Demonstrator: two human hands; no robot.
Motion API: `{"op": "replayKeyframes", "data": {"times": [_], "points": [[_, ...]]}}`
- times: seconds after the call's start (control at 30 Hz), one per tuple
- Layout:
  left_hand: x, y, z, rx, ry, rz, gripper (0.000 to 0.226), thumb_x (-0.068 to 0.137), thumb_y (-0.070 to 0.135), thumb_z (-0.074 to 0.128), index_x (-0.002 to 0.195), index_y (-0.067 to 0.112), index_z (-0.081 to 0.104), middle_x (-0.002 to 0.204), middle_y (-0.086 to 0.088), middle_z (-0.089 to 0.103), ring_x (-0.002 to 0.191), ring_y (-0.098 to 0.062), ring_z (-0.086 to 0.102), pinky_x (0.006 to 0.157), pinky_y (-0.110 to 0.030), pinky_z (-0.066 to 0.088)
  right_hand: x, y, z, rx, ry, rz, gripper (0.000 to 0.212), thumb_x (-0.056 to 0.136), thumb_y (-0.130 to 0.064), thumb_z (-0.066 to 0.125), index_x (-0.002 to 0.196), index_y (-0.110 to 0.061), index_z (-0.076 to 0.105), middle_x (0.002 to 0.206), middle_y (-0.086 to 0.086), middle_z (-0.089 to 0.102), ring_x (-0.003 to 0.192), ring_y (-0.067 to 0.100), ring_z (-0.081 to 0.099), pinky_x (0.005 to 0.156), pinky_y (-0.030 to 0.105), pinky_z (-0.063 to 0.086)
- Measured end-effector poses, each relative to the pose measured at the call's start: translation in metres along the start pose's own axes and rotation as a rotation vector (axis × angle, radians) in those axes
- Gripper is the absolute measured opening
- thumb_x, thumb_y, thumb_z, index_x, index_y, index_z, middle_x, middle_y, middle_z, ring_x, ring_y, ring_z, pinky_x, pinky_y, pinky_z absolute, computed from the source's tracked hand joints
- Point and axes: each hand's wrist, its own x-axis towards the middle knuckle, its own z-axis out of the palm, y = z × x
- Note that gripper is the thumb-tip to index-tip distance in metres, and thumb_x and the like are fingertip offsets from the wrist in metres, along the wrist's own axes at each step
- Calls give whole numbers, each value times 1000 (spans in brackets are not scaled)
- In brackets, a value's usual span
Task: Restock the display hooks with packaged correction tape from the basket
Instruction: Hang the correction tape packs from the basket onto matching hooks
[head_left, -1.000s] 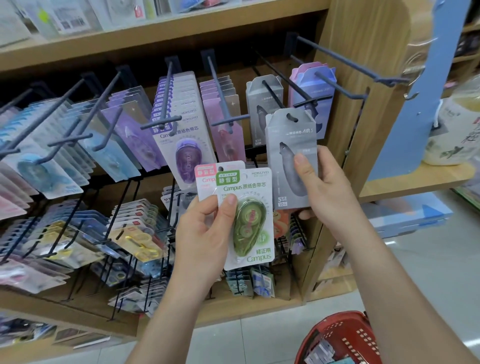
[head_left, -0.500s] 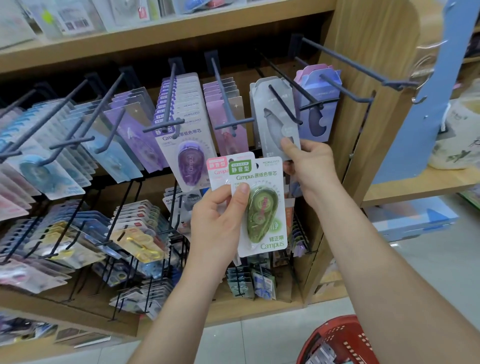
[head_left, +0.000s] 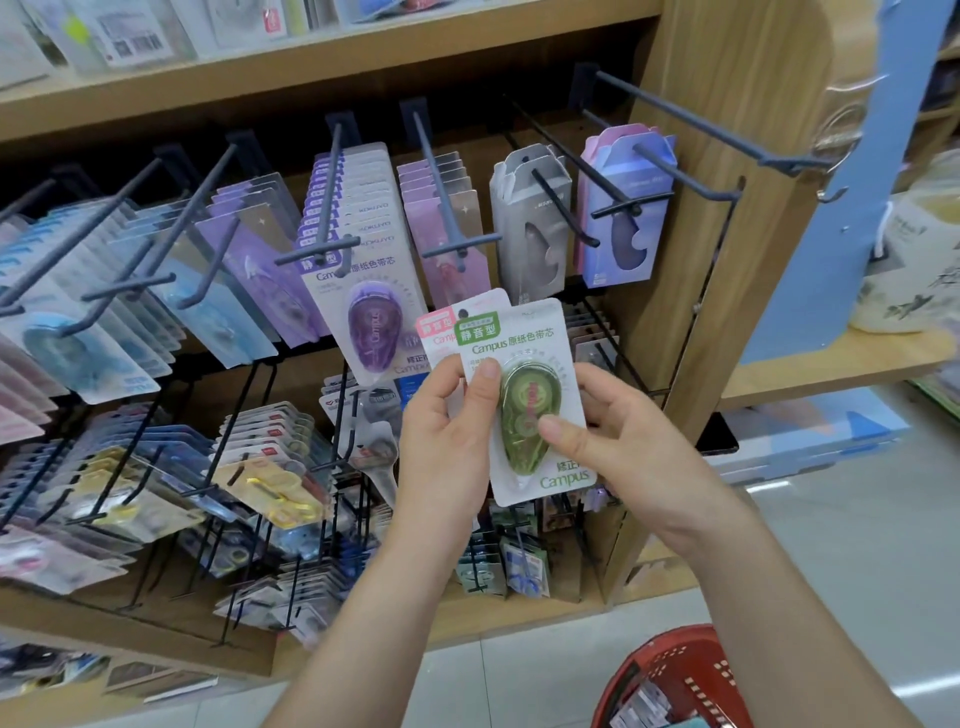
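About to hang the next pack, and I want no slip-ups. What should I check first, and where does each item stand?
1. Green pack pinched by right hand: ok.
2. Pink pack clear of it: not ok, both stacked in left hand.
3. Green pack's hang hole visible: cannot tell.
4. Hook with matching green packs: cannot tell.
5. Bare hook free: ok.

Between the left hand (head_left: 447, 441) and right hand (head_left: 628, 452), the green correction tape pack (head_left: 530, 400) is white card under a glossy clear plastic blister. Above them, display hooks (head_left: 439, 184) look matt dark metal; below, the basket (head_left: 691, 660) is red plastic.
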Motion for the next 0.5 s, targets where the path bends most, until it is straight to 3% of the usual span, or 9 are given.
{"op": "replayKeyframes", "data": {"times": [0.07, 0.2, 0.27, 0.4, 0.5], "points": [[0, -2, 0, 1, -4, -5, 16, 101, 19, 49, 107, 21, 63, 105, 2, 74, 95, -14, 70, 78, -31, 58, -1, 2, 2, 83, -42, 32, 38, 83, -25, 65, 121, -29, 63, 117, -3, 73, 107, 15, 69, 79, 22, 56], [-2, -1, -6, 78, 17, -39, 18, 105, 15, 42, 107, 24, 57, 101, 7, 68, 86, 2, 65, 70, -15, 50, 1, 6, 10, 17, -51, -3, 34, 85, -25, 65, 118, -27, 66, 114, -3, 74, 105, 15, 70, 86, 25, 55], [-2, 1, -12, 77, 24, -43, 16, 104, 14, 45, 108, 21, 59, 102, 5, 69, 89, -2, 67, 72, -18, 52, 2, 6, 13, -9, -10, -39, 31, 82, -24, 68, 113, -25, 70, 109, -1, 76, 101, 16, 71, 83, 27, 57], [3, 5, -31, 104, 127, 32, 7, 86, 29, 67, 91, 23, 66, 95, -5, 68, 91, -24, 64, 81, -46, 56, -1, 5, 16, -117, 13, -96, 26, 80, -24, 72, 105, -23, 74, 103, -7, 76, 99, 11, 70, 83, 26, 57], [1, 14, -41, 128, 112, 41, 24, 77, 36, 81, 82, 18, 65, 78, -3, 65, 71, -19, 62, 61, -38, 56, -2, 6, 19, -222, -13, -86, 30, 75, -30, 76, 104, -27, 75, 100, -11, 75, 97, 9, 69, 82, 28, 58]]}}
